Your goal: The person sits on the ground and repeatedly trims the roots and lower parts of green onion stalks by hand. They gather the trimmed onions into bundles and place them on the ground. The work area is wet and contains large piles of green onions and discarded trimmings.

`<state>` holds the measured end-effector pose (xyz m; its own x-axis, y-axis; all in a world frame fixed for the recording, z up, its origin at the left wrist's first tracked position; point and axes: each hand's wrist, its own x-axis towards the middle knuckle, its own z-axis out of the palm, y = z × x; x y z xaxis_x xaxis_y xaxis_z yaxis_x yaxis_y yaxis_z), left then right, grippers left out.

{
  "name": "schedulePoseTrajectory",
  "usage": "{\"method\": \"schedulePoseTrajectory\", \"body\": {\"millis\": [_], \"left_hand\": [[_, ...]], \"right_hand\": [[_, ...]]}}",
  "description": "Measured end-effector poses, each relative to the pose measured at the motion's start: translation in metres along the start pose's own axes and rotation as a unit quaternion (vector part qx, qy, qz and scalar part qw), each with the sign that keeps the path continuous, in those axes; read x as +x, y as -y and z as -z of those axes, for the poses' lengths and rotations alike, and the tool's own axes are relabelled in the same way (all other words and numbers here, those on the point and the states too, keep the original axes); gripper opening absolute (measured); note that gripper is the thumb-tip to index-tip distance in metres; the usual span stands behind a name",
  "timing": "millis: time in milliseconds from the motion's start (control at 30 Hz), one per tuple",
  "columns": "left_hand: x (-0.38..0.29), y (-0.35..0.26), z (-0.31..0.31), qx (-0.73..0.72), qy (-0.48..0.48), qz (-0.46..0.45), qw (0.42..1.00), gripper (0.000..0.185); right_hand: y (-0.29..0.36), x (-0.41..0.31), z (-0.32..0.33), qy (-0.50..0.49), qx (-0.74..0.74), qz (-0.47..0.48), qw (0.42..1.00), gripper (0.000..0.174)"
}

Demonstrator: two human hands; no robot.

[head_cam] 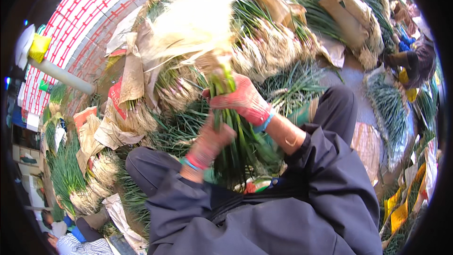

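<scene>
A bunch of green onions is upright in front of me, its pale roots blurred and overexposed at the top and its green leaves hanging towards my lap. My right hand, in a reddish knitted glove, grips the stalks below the pale end. Lower down, my left hand, gloved the same way, is against the left side of the leaves. Motion blur and the leaves hide how its fingers are set. A blue band circles each wrist.
Loose green onions lie around my knees. Wrapped bundles stand at front left, with more root-ended bunches beyond. A pale post rises at left. Other people sit at lower left and a person's boot shows at right.
</scene>
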<state>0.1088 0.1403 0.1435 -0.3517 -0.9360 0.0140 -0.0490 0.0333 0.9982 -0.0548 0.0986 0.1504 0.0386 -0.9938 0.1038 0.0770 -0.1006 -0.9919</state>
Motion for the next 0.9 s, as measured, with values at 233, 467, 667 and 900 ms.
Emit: {"method": "schedulePoseTrajectory", "body": {"millis": [233, 467, 667, 900], "left_hand": [[-0.009, 0.061, -0.015, -0.190, 0.036, 0.103, 0.976, 0.081], [0.008, 0.077, -0.001, -0.137, -0.083, 0.128, 0.979, 0.054], [0.006, 0.075, 0.009, 0.235, -0.136, 0.128, 0.954, 0.066], [0.005, 0.069, 0.006, 0.329, -0.068, 0.169, 0.927, 0.075]], "right_hand": [[-0.023, -0.010, -0.026, -0.023, 0.357, 0.004, 0.934, 0.042], [0.015, 0.012, 0.005, -0.146, 0.099, -0.044, 0.983, 0.068], [0.039, 0.013, 0.054, -0.108, -0.579, 0.207, 0.781, 0.103], [-0.024, 0.027, 0.122, -0.248, -0.470, 0.179, 0.828, 0.013]]}}
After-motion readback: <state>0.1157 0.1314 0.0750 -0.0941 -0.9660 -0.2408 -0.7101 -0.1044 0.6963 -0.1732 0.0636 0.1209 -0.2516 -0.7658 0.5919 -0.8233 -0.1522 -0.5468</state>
